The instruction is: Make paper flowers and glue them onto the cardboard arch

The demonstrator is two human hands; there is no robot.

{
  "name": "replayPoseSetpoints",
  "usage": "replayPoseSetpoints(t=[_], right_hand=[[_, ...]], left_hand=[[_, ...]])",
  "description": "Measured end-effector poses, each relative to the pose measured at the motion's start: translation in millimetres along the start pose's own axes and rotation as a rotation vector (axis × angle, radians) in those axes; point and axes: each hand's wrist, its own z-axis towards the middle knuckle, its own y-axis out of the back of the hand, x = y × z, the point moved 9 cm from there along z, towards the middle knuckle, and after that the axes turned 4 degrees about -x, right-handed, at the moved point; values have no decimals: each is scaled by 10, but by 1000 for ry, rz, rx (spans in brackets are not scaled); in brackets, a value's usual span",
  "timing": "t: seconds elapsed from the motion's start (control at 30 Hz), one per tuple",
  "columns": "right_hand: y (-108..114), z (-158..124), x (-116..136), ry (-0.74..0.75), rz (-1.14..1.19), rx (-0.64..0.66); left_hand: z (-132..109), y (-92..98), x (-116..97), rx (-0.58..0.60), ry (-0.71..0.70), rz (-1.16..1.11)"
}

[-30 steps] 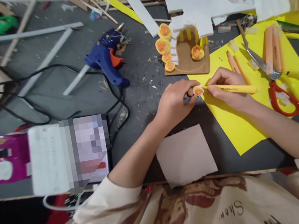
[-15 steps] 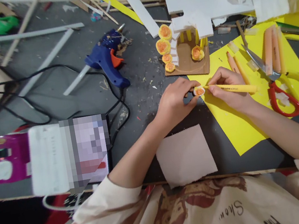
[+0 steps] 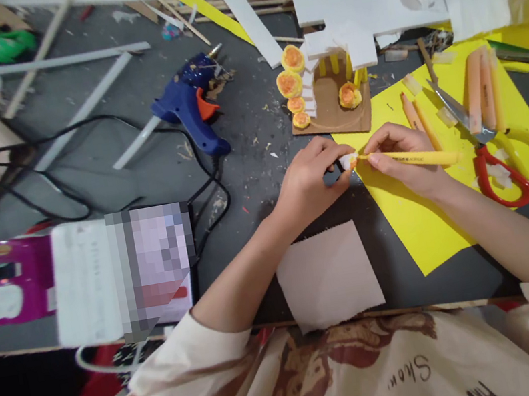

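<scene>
My left hand pinches a small white piece with orange and yellow colouring between thumb and fingers. My right hand is closed around a yellow acrylic marker, its tip at the right edge of the small piece. Just beyond my hands stands a small cardboard model with white steps. Several round yellow-and-orange pieces line the left side of the steps, and another one sits on the base. Under my right hand lies a yellow sheet.
A blue glue gun with its black cord lies to the left. Red-and-yellow scissors and several orange markers rest on the right. A square of beige paper is near the front edge, a pixelated phone left of it.
The small piece has turned in my left fingers, so its orange face now points more toward the marker. The marker has shifted slightly with my right hand.
</scene>
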Motion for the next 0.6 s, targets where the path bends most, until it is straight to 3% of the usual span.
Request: replayPoseSetpoints(t=[0.6], right_hand=[[29,-6,-18,-19,-76,-39]], left_hand=[[5,2,-6,14,12,-7]])
